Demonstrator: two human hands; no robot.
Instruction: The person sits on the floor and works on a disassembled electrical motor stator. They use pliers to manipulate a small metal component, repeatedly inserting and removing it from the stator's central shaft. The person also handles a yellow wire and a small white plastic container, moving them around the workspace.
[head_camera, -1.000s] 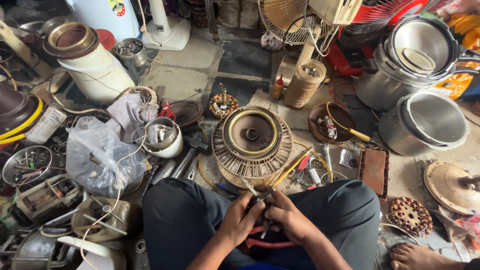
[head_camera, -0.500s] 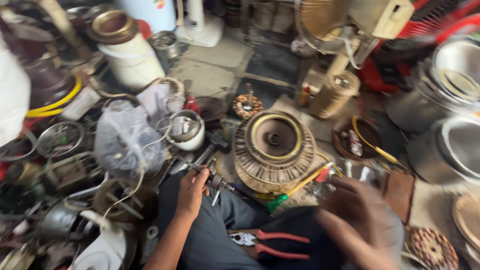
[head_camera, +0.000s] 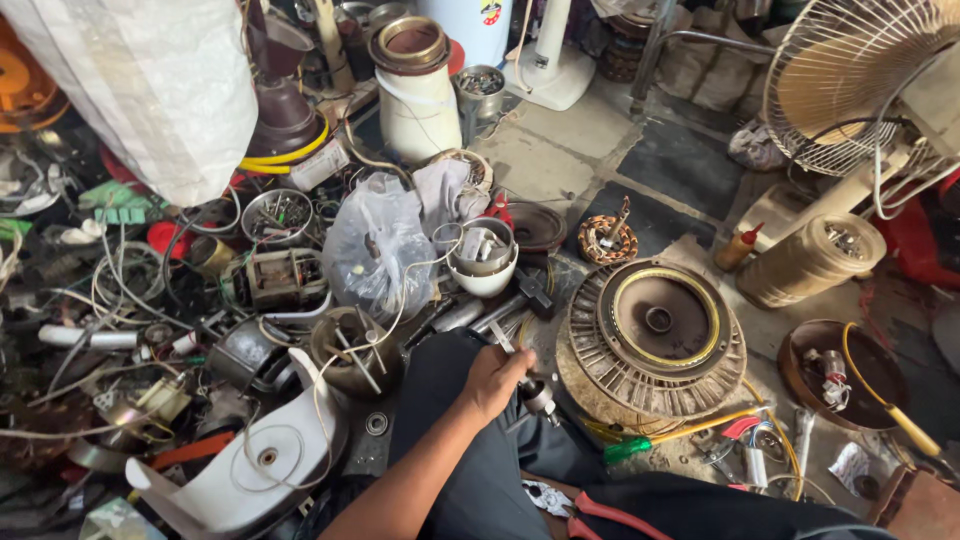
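- One hand (head_camera: 497, 380), apparently the left though the view makes this hard to confirm, reaches forward from the person's dark-trousered lap; its fingers are curled closed around a small metal tool (head_camera: 528, 385), a slim shaft ending in a stubby silvery cylinder; the other hand is out of view
- The tool lies in that grip just above the left knee, its tip pointing towards the cluttered floor, close beside the big round motor stator (head_camera: 655, 340)
- The stator is a wide, dusty disc with ribbed metal slots round its rim, a yellowish ring inside and a dark hollow centre; it rests flat on the floor, right of the hand
- A green-handled screwdriver (head_camera: 680, 435) with a yellow shaft lies just below the stator; red-handled pliers (head_camera: 600, 512) rest on the lap at the bottom edge
- A crumpled clear plastic bag (head_camera: 375, 250) sits left of centre, beside a white bowl (head_camera: 482, 265) of small parts
- A large white woven sack (head_camera: 160, 85) fills the upper left corner
- A cream cylindrical container (head_camera: 420, 95) with a brass-coloured rim stands near the top; behind it, a white tub carries a small colourful label, too partial to describe
- A small brown squeeze bottle (head_camera: 735, 250) with a red nozzle stands beside a ribbed tan cylinder (head_camera: 810, 260); a wire-caged fan (head_camera: 860, 80) fills the upper right
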